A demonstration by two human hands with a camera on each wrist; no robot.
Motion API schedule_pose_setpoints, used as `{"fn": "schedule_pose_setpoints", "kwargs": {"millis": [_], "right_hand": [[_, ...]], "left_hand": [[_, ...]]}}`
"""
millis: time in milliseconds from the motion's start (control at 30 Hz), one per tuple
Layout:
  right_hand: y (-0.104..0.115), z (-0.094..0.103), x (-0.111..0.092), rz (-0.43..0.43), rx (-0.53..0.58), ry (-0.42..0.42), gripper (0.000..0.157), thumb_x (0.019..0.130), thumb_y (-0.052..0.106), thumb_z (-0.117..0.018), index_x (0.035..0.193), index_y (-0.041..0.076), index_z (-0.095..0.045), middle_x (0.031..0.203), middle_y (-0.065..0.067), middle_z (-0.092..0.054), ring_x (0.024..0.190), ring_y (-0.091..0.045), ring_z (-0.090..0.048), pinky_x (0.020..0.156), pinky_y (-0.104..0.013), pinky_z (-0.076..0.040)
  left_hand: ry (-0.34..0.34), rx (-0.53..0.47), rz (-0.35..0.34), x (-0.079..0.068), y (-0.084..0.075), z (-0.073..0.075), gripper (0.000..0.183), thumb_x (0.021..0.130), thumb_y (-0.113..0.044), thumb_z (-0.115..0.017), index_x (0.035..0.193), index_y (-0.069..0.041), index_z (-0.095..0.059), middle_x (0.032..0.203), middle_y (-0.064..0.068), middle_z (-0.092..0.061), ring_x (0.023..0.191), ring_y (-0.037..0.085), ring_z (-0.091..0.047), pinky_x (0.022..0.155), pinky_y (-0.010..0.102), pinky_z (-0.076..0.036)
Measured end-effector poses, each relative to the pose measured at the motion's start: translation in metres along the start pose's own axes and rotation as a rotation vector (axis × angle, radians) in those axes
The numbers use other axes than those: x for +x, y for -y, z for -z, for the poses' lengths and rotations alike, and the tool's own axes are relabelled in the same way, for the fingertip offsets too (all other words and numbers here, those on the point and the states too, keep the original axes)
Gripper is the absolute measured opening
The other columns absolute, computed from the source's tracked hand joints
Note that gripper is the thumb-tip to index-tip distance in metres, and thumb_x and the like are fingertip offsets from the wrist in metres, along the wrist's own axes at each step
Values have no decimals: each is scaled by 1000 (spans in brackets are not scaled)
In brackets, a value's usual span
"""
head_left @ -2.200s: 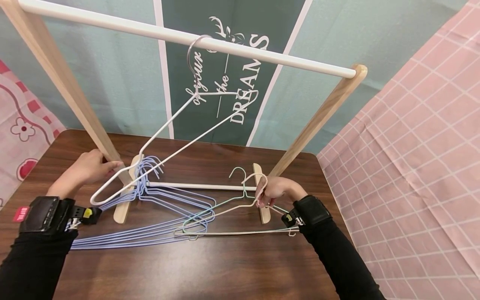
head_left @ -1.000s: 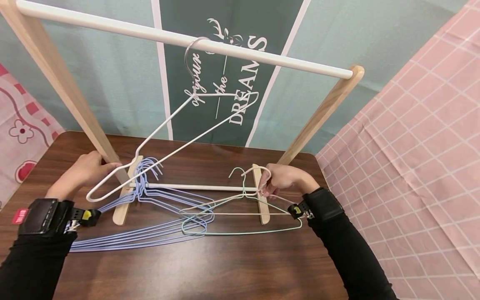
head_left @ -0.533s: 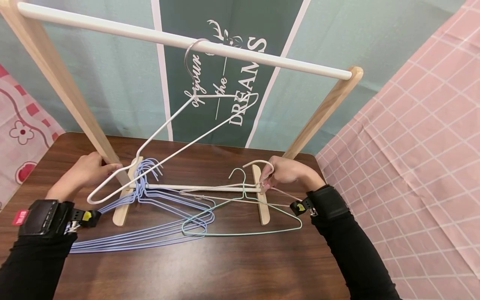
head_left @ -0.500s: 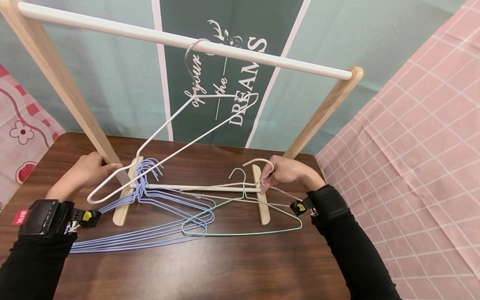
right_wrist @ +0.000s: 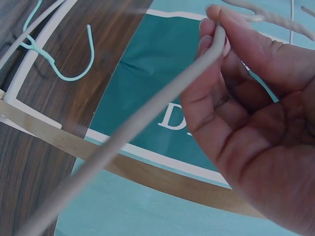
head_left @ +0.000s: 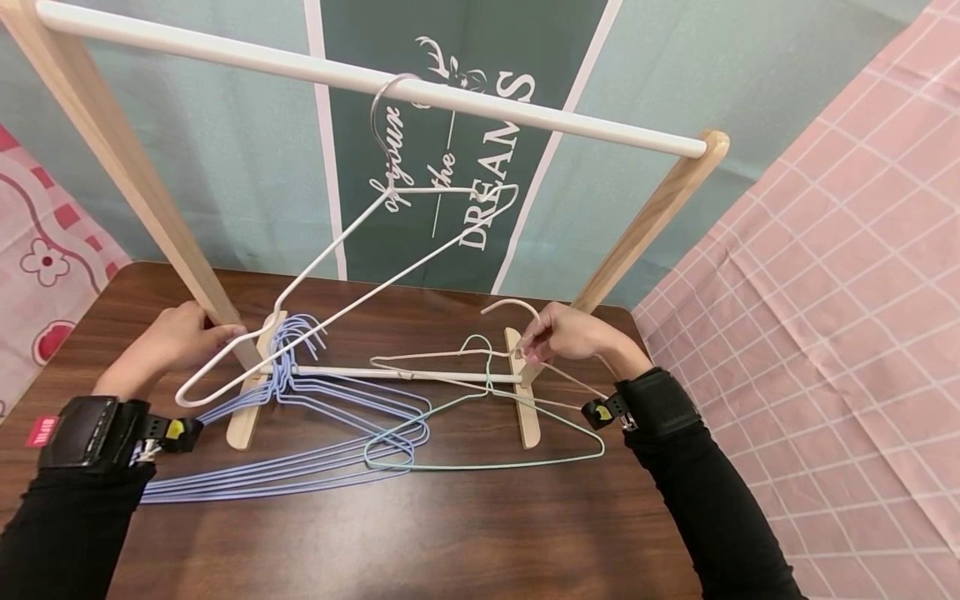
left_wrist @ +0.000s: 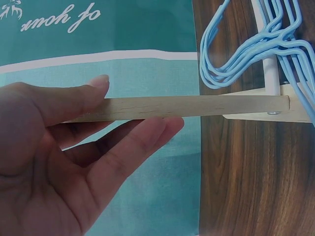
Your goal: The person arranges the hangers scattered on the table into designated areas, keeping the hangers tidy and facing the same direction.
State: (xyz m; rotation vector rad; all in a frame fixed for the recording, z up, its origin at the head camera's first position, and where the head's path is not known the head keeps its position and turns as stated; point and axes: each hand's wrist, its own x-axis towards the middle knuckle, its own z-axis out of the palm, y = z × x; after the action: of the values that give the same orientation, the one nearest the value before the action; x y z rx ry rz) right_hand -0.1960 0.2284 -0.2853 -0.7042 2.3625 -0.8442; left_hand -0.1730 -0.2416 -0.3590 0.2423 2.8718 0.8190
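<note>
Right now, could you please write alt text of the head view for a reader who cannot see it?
A person's right hand pinches a beige hanger near its hook, while the left hand holds a wooden rack post. A white hanger hangs from the top rail; blue hangers and a green hanger lie below.

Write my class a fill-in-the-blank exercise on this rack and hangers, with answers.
The beige hanger is in the right hand, a wooden post in the ____.
The metal-hooked hanger on the top rail is ____.
The mint-green hanger overlaps bunched hangers coloured ____.
The backdrop shows, in capitals, ____.
Missing: left hand; white; blue; DREAMS.
</note>
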Motion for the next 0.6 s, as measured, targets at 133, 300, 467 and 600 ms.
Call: {"fn": "schedule_pose_setpoints", "kwargs": {"millis": [133,300,467,600], "right_hand": [[-2,1,1,4,18,-2,20,75,-19,-58,90,-9,-67,78,-14,-64,68,-22,-60,60,-29,-49],[-4,2,2,-9,39,-7,18,76,-18,-57,90,-10,-67,79,-19,-64,68,-23,-61,60,-31,-50],[-2,3,1,-44,56,-5,22,76,-21,-51,92,-14,-65,78,-17,-65,68,-16,-62,63,-29,-51],[-1,3,1,-61,62,-11,24,75,-23,-49,92,-15,-64,76,-15,-66,70,-19,-63,64,-30,-51]], "left_hand": [[0,9,-8,1,0,0,40,92,-24,-55,93,16,-58,73,19,-60,69,34,-56,55,36,-40],[4,8,-8,1,0,0,40,92,-24,-54,95,17,-57,75,21,-59,69,33,-56,55,36,-40],[6,0,-3,1,1,0,39,93,-21,-53,97,17,-57,77,23,-58,69,32,-55,55,35,-39],[16,-3,4,1,1,0,40,93,-23,-53,96,17,-57,75,20,-59,67,30,-55,54,34,-39]]}}
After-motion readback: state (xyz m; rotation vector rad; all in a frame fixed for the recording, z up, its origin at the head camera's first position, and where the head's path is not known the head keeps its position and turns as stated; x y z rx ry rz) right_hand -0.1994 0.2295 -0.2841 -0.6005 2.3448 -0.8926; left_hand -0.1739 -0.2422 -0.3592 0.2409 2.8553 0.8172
